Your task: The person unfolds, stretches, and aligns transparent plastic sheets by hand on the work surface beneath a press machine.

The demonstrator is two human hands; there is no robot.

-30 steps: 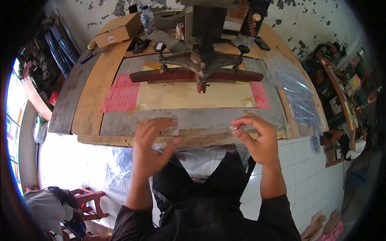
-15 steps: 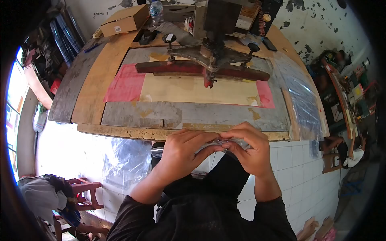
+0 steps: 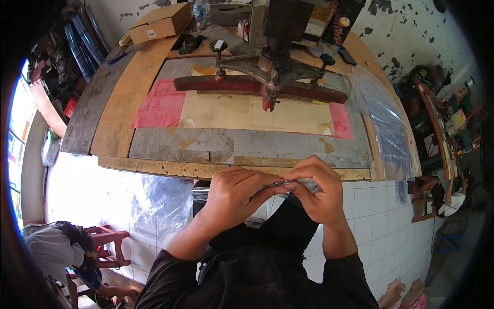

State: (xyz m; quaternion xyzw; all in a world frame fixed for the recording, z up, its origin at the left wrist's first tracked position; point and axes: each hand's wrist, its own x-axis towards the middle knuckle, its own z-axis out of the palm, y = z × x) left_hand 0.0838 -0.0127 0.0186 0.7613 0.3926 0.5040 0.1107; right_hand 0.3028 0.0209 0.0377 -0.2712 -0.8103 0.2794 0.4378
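Between my two hands, just in front of the table's near edge, is a strip of clear plastic sheet [image 3: 200,193]. Its left end pokes out beyond my left wrist, and more of it is bunched under the right fingers. My left hand [image 3: 234,193] pinches it between thumb and fingers. Close beside it, my right hand [image 3: 316,190] grips the same plastic, fingertips nearly meeting the left ones. Most of the plastic is hidden by the hands. Beyond them, a press head with a red bar [image 3: 257,88] stands over a cream sheet [image 3: 226,110] with pink ends.
The table's worn wooden edge [image 3: 154,169] lies right before my hands. Clear plastic sheets [image 3: 383,129] lie at the table's right side, and another plastic sheet [image 3: 159,206] is at lower left. A cardboard box [image 3: 160,23] sits at the back left. Other people sit at both sides.
The fingertips have shifted slightly and the plastic between them looks flatter and more tightly pinched. Both hands stay in almost the same place.
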